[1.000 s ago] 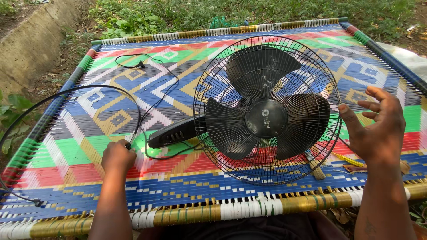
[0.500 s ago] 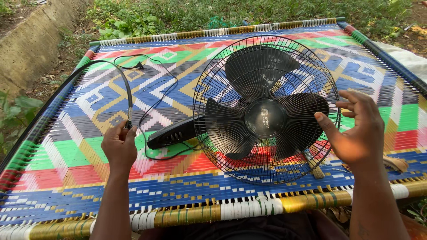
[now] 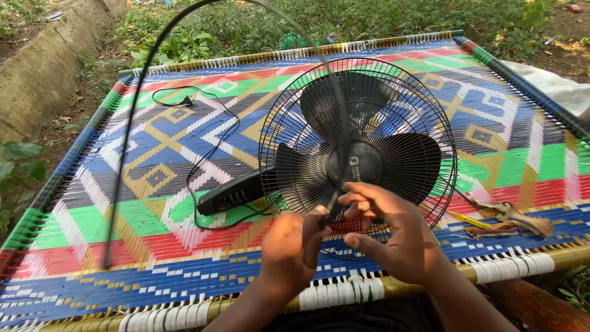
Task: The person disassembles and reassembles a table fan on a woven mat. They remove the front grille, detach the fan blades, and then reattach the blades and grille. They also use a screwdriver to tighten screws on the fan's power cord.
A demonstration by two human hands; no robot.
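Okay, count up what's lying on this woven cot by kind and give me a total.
Fan, black: 1
Black cable, one end pinched between left hand and right hand: 1
Yellow-handled tool: 1
Brown rag: 1
Total: 4

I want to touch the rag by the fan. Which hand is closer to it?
Right. The right hand is in front of the fan, left of the rag and apart from it. The left hand is further left, pinching the cable.

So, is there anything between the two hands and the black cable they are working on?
Nothing visible. The left hand and the right hand both touch the black cable directly, above the fan grille.
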